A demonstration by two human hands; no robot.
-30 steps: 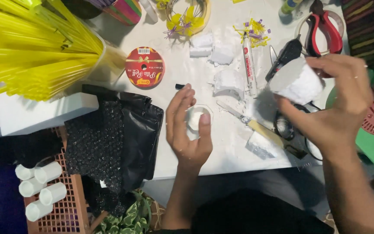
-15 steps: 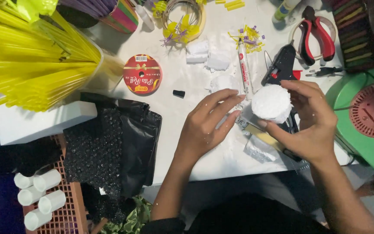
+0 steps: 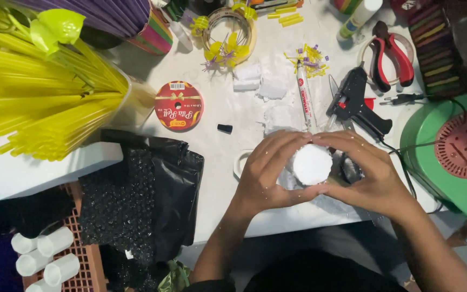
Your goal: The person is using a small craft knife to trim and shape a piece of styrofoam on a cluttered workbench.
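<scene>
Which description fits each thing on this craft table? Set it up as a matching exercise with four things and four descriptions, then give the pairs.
Things:
1. glue gun
2. pliers
3. ribbon spool
4. white foam piece

Descriptions:
A. held between both hands
B. red handles, at the table's far edge
C. black, just beyond the right hand
D. round and red, lying flat beside the yellow straws

Pairs: 1-C, 2-B, 3-D, 4-A
</scene>
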